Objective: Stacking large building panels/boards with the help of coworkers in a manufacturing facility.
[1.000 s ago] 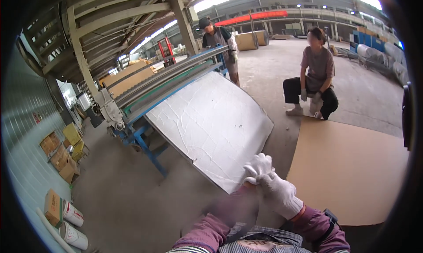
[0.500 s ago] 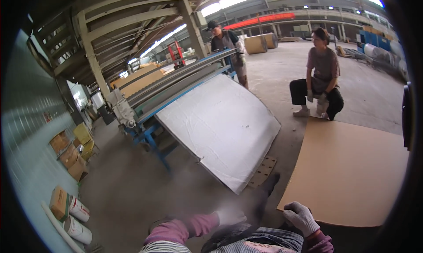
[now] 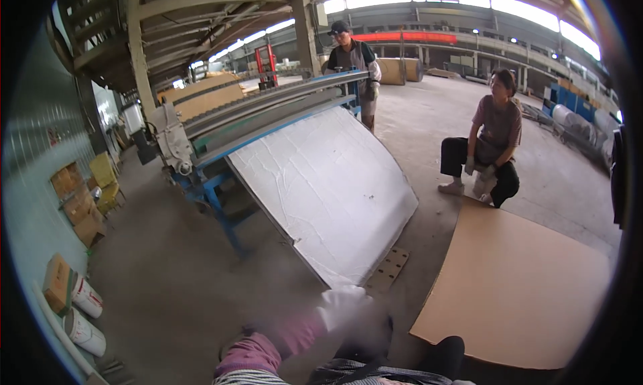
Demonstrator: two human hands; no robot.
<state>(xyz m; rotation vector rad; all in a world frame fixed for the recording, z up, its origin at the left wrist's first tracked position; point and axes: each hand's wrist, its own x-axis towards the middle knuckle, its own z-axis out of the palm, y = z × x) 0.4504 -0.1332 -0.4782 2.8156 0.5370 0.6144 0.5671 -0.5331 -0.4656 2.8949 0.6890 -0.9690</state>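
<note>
My left hand (image 3: 345, 306), in a white work glove, is at the lower corner of a large board with a crinkled white face (image 3: 335, 190). The hand is blurred, so I cannot tell whether its fingers grip that corner or only overlap it. The board slopes down toward me from a long blue-framed roller machine (image 3: 248, 140). Only a pale sliver at the bottom edge, beside my dark knee, seems to belong to my right glove; its fingers are hidden. To my right, a large brown cardboard sheet (image 3: 516, 284) lies flat, low down.
One person (image 3: 365, 70) stands behind the machine's far end; another (image 3: 492, 137) sits low beyond the cardboard. A small board with holes (image 3: 388, 270) lies under the sloping board's edge. Buckets (image 3: 86, 331) and boxes (image 3: 79, 211) line the left wall. Rolls (image 3: 395, 71) stand at the back.
My left hand has moved up and forward to the white board's lower corner. My right hand has dropped almost out of sight from beside the cardboard's near corner. The view has shifted slightly.
</note>
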